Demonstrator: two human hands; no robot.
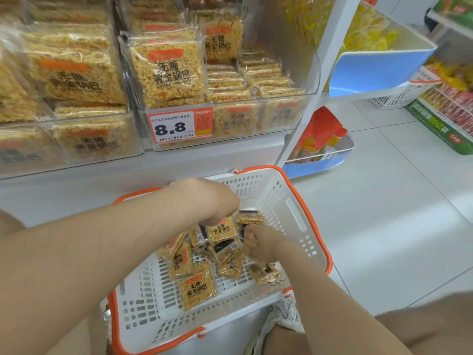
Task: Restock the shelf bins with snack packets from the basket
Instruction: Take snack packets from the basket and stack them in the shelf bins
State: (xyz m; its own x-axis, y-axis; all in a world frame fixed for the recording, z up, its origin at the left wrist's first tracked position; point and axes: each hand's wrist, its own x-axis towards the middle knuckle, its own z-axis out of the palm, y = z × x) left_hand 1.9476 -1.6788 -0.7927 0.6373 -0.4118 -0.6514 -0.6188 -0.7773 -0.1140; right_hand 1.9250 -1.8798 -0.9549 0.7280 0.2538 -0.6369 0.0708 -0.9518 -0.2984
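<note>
We saw the clear shelf bins (256, 116) well above and beyond our fingers, packed with square yellow snack packets standing in rows. Below them, around both our hands, sat the white basket (308, 211) with its orange rim, resting on the pale tiled floor (384, 226). The loose snack packets (197, 288) lay in a heap on its slotted bottom. Most were bunched directly under and between our fingertips, and one lay flat by itself nearer to us than either hand.

Our left hand (212, 201) reached down from the left with the wrist bent. Its fingers were curled onto the top edge of an upright packet (222, 229), grasping it label-side toward us. Our right hand (261, 243) was sunk into the heap just to the right of that packet, fingers bent in among crinkled wrappers. We could not tell whether they had closed on anything.

An orange price tag (179, 125) reading 8.8 hung on the bin front, high above our left fingers. A white shoe (284, 311) showed just outside the basket's near corner, below our right wrist.
</note>
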